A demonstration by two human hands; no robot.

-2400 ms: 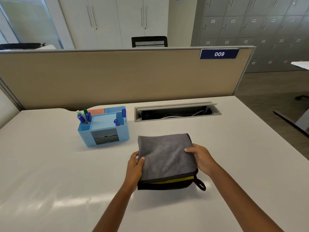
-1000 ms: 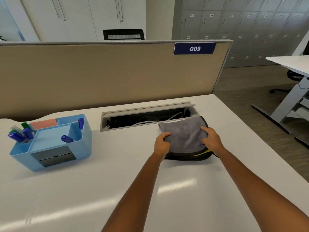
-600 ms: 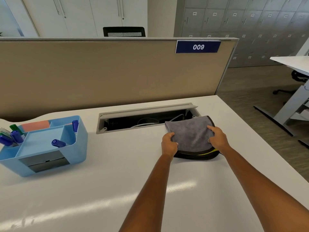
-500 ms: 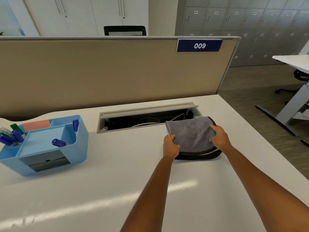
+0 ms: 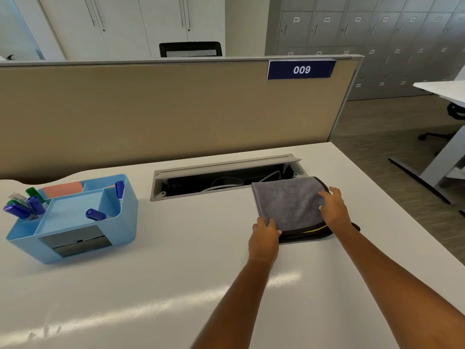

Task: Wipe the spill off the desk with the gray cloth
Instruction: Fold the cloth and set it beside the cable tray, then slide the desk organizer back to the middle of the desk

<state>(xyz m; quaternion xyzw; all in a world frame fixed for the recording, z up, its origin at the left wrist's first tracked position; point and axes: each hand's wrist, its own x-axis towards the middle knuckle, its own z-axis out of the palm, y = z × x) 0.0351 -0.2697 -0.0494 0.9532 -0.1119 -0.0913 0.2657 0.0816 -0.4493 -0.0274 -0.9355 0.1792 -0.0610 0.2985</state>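
The folded gray cloth (image 5: pixel 289 201), with a black and yellow edge showing underneath, lies flat on the white desk (image 5: pixel 176 273) at the right, touching the front lip of the cable tray. My left hand (image 5: pixel 264 238) grips its near left corner, thumb on top. My right hand (image 5: pixel 333 210) presses down on its right side with fingers spread. I cannot make out any spill on the desk surface; only light glare shows near the front.
A light blue desk organizer (image 5: pixel 73 217) with markers stands at the left. An open cable tray (image 5: pixel 221 177) runs along the back of the desk before the beige partition (image 5: pixel 163 109). The desk's right edge (image 5: pixel 402 210) drops to the floor close beside the cloth.
Both hands have slid the cloth from the middle of the desk to the back right, next to the cable tray. Over the last half second it has hardly moved.
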